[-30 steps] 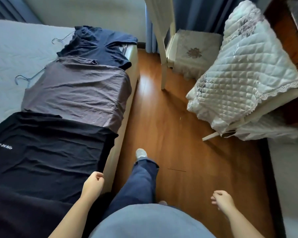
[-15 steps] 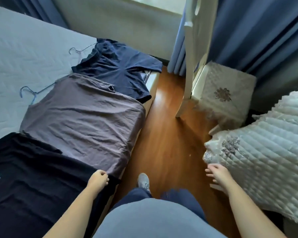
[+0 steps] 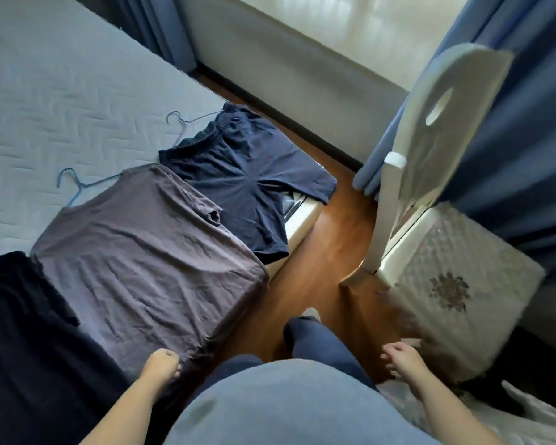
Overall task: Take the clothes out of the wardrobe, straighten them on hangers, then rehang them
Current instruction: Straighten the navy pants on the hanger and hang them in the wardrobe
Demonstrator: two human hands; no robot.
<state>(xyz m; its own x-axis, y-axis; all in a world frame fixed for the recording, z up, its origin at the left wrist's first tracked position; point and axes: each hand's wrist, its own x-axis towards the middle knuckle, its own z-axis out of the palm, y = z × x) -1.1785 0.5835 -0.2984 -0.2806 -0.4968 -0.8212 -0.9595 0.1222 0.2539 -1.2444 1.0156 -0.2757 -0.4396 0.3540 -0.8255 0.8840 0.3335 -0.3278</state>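
Observation:
Three shirts lie flat in a row along the bed's right edge. A navy shirt is farthest, on a wire hanger. A grey-brown shirt lies in the middle, its blue wire hanger poking out at the neck. A black shirt is nearest, at the lower left. My left hand is curled shut with nothing in it, just off the grey-brown shirt's bottom hem. My right hand hangs over the floor with fingers loosely apart, holding nothing.
The bed's pale quilted mattress fills the upper left. A white chair with a lace seat cover stands close on the right. Blue curtains hang behind it. A narrow strip of wooden floor runs between bed and chair.
I have walked forward along the bed, so the navy and grey-brown shirts are nearer. The quilted bundle on the right has dropped out of view. Both hands stay down and hold nothing.

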